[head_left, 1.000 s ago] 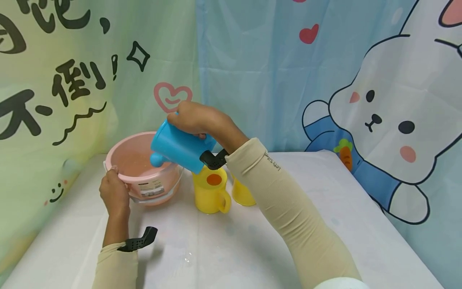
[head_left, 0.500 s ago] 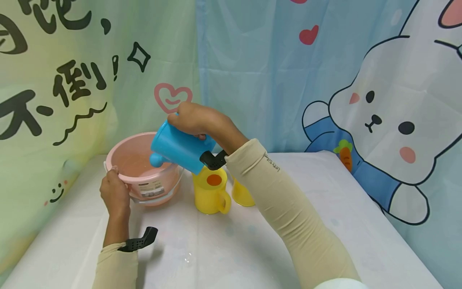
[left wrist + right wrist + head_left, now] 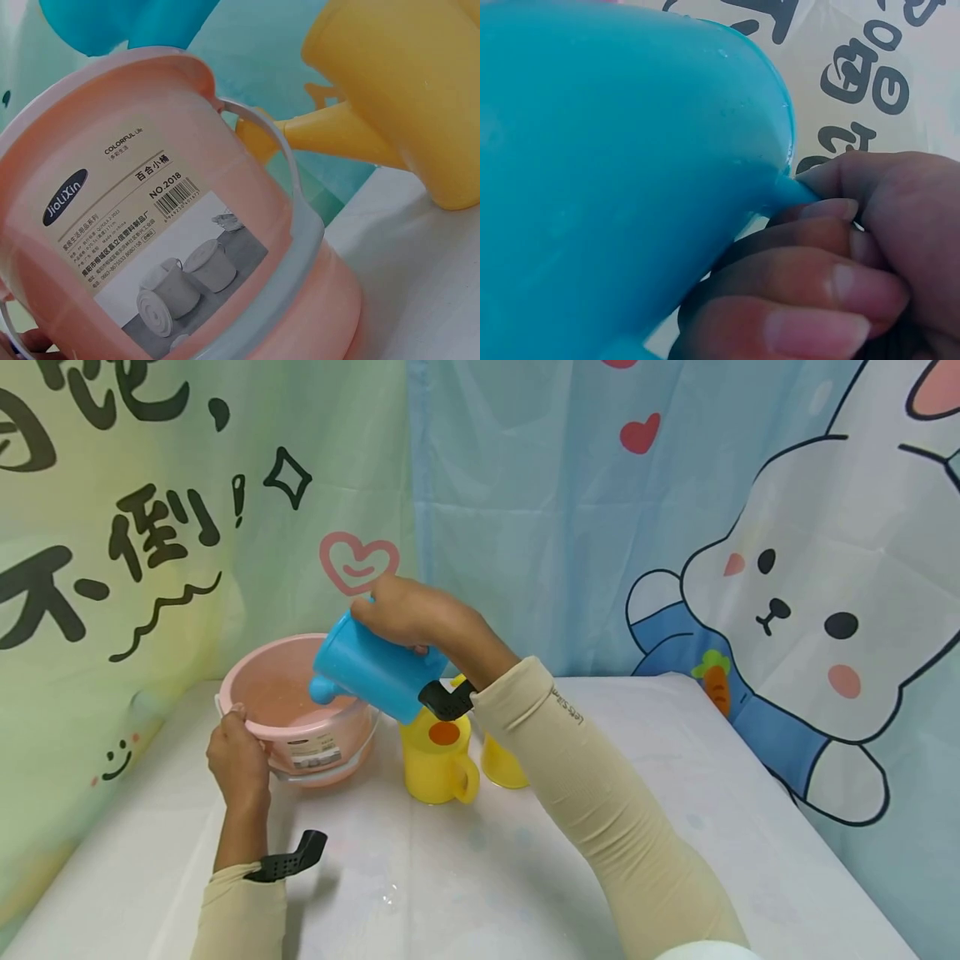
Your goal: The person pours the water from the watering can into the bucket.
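Observation:
My right hand (image 3: 397, 610) holds a blue watering can (image 3: 378, 664) by its handle. The can is tipped over toward the left, its round spout head over the pink bucket (image 3: 352, 735). In the right wrist view, curled fingers (image 3: 802, 289) wrap the handle, and droplets dot the can's blue wall (image 3: 630, 150). My left hand (image 3: 238, 756) grips the near-left rim of the bucket, thumb on top. Water shows inside the bucket. A printed label (image 3: 150, 225) on its side fills the left wrist view, with the grey carrying handle (image 3: 262, 311) hanging down in front.
A yellow watering can (image 3: 429, 772) with an orange dot stands right of the bucket, below the blue can. Another yellow one (image 3: 504, 766) is partly hidden behind my right forearm. A few water drops (image 3: 389, 893) lie on the white table cover (image 3: 450, 877). A printed curtain (image 3: 510, 527) hangs behind.
The blue watering can has tilted very slightly further, and my right wrist sits a touch lower. My left hand and the bucket have stayed put.

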### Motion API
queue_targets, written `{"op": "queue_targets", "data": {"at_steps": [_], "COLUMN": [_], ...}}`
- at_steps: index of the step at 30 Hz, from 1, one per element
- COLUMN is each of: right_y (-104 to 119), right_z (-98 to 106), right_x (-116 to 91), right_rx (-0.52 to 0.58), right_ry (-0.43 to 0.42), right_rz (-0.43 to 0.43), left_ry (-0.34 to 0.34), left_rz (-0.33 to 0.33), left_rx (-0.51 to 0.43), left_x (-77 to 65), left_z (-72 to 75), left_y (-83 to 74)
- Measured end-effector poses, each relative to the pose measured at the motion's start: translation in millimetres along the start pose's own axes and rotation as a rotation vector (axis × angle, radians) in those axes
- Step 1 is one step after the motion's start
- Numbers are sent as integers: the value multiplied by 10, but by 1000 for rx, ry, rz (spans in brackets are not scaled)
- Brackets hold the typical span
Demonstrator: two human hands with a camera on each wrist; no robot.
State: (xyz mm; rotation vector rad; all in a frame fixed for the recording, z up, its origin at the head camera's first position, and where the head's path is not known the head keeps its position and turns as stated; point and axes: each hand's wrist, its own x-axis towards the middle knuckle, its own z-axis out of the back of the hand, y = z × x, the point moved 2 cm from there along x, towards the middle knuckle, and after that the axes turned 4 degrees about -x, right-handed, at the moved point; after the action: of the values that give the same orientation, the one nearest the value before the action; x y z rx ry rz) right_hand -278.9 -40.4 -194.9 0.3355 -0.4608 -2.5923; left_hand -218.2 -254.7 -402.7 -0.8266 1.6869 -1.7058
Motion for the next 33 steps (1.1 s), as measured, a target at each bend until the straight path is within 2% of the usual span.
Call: {"op": "queue_targets", "data": {"at_steps": [8,19,28,33], "right_y": [-85,-246,-467,-525], "right_z": [-40,-103,-203,-237], "right_x": [-54,-99,-174,-215], "right_rx": [60,125,286,278], "right_ry": [-22,-70,-122,-151], "right_rz": [-11,36,92,85], "left_ry": [-3,-9,3,-7], "left_rz": [-2,22,14,7], "left_rx": [2,-27,-22,-30], "left_x": [-4,-15,-20,-6], "left_z": [-1,14,11,1], "left_y": [-6,-2,-3,1]}}
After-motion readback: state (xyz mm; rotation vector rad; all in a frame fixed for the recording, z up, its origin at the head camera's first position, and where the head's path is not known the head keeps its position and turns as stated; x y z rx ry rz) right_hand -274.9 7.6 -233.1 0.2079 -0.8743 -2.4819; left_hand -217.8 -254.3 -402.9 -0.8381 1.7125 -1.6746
